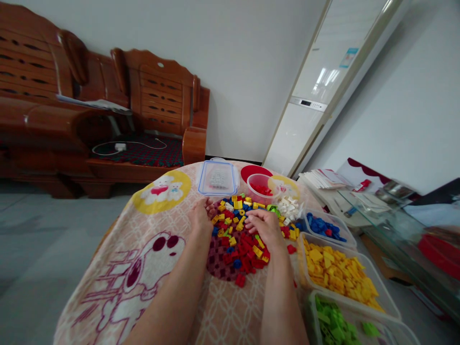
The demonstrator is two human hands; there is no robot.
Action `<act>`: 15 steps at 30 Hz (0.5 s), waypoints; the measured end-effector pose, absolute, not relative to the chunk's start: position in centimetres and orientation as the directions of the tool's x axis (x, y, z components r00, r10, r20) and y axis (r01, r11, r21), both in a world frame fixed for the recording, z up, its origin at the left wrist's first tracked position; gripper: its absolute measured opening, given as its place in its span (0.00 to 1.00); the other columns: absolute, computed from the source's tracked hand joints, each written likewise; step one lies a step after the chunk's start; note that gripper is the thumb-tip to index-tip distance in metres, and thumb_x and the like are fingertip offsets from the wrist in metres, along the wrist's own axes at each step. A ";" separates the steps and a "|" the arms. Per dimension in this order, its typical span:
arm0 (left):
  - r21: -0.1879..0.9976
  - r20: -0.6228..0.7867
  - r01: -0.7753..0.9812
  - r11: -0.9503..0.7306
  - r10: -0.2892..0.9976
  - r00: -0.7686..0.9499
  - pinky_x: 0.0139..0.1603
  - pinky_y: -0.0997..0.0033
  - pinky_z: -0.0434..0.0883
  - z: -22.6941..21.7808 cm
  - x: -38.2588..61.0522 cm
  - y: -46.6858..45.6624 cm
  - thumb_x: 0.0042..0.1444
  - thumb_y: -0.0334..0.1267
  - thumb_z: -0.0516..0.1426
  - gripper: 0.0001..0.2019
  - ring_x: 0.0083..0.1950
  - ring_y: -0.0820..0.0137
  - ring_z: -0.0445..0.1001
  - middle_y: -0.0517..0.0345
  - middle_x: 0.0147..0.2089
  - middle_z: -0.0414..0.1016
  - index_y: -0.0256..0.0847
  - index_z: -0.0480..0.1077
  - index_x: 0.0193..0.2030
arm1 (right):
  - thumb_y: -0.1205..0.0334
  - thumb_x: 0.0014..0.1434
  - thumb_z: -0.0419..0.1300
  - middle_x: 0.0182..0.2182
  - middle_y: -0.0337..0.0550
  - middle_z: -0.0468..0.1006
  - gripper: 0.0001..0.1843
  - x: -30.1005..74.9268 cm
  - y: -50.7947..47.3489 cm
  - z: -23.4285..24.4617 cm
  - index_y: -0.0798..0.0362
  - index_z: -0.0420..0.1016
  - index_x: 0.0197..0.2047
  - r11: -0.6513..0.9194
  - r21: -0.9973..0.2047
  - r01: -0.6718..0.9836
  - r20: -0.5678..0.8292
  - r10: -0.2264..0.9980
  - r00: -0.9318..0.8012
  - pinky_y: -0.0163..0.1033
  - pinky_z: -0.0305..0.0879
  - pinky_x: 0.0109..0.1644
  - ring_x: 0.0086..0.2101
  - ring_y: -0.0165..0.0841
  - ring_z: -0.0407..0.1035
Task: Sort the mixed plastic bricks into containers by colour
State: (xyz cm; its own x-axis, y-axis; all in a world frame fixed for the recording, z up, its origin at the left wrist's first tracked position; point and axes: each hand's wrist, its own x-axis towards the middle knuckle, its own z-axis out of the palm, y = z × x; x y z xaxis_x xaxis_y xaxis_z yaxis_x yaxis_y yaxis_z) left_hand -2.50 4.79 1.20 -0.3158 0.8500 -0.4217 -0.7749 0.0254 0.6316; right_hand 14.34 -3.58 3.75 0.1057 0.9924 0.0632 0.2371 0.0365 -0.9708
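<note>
A mixed heap of toy building bricks [247, 254], mostly red and yellow with some blue, green and white, lies in front of me on the table. My left hand [201, 215] rests at the heap's left edge, its fingers loosely curved and apart, with nothing visible in them. Over the right part of the heap, my right hand [265, 226] has its thumb and fingers bent together at the tips. Whatever lies between those fingertips is too small to make out. White bricks [288, 210] form a separate pile just beyond the right hand.
A round tub [263, 196] of red bricks and a clear blue-rimmed lid [218, 178] are at the far side. Along the right stand boxes of blue bricks [325, 227], yellow bricks [334, 268] and green bricks [332, 318]. A patterned cloth [230, 311] covers the table.
</note>
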 end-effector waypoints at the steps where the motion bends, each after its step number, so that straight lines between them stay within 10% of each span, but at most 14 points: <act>1: 0.632 -0.422 -0.775 0.024 0.849 -0.318 0.18 0.84 0.61 1.2 -2.5 4.8 0.46 0.28 0.56 0.01 0.18 0.81 0.64 0.64 0.21 0.68 0.35 0.67 0.26 | 0.56 0.54 0.57 0.27 0.44 0.80 0.18 13.5 -3.3 3.7 0.59 0.78 0.43 0.049 -0.950 0.309 0.075 0.994 0.074 0.34 0.69 0.26 0.24 0.32 0.73; 9: 0.618 -0.439 -0.785 0.030 0.842 -0.313 0.17 0.83 0.60 1.5 -2.5 4.6 0.45 0.28 0.56 0.02 0.17 0.81 0.62 0.64 0.20 0.67 0.36 0.66 0.25 | 0.66 0.62 0.50 0.48 0.47 0.80 0.21 9.1 -3.1 2.9 0.48 0.75 0.55 0.118 -0.435 0.893 0.136 0.989 -0.065 0.39 0.64 0.53 0.48 0.37 0.73; 15: 0.625 -0.434 -0.780 0.027 0.843 -0.318 0.17 0.83 0.61 1.1 -2.5 4.9 0.45 0.29 0.57 0.02 0.17 0.81 0.63 0.64 0.21 0.67 0.36 0.66 0.26 | 0.65 0.61 0.52 0.49 0.40 0.79 0.22 9.4 -3.3 2.9 0.43 0.73 0.56 0.143 -0.415 0.898 0.106 0.988 -0.109 0.34 0.62 0.52 0.49 0.33 0.73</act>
